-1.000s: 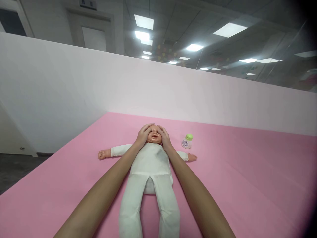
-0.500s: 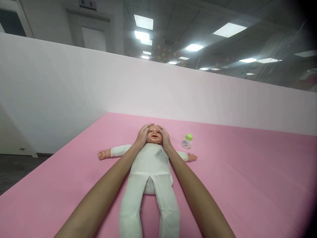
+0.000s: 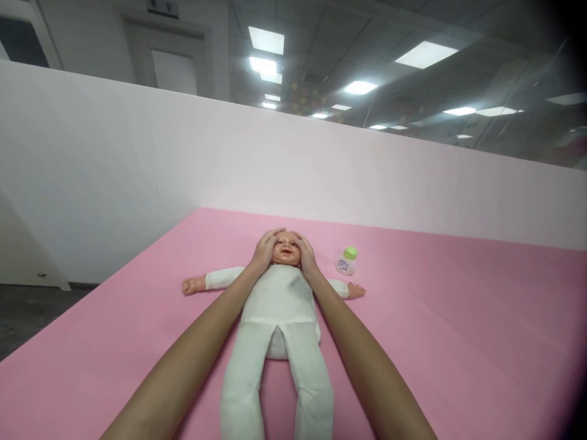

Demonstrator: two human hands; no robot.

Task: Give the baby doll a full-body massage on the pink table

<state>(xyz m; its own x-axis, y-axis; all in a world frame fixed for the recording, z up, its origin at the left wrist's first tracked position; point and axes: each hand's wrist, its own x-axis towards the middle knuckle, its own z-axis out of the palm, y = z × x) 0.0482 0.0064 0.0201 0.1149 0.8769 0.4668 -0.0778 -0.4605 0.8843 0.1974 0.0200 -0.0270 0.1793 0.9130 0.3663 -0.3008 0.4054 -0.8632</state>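
Observation:
A baby doll (image 3: 279, 299) with a white cloth body lies on its back, arms spread and legs toward me. Against one side of its hard plastic head (image 3: 287, 249), my left hand (image 3: 266, 249) is cupped, fingers curving up over the temple. My right hand (image 3: 305, 252) cups the opposite side the same way. The head is held between both palms, its face showing between my fingers. Both forearms run along the doll's body and cross over its arms. A small clear bottle with a green cap (image 3: 347, 261) stands just beyond the doll's hand on the right.
The doll lies on a pink tabletop (image 3: 435, 318). A white partition (image 3: 293, 165) rises along the far side and the left. Past it are a door (image 3: 174, 67) and ceiling lights. Dark floor (image 3: 27, 318) shows beyond the table's left edge.

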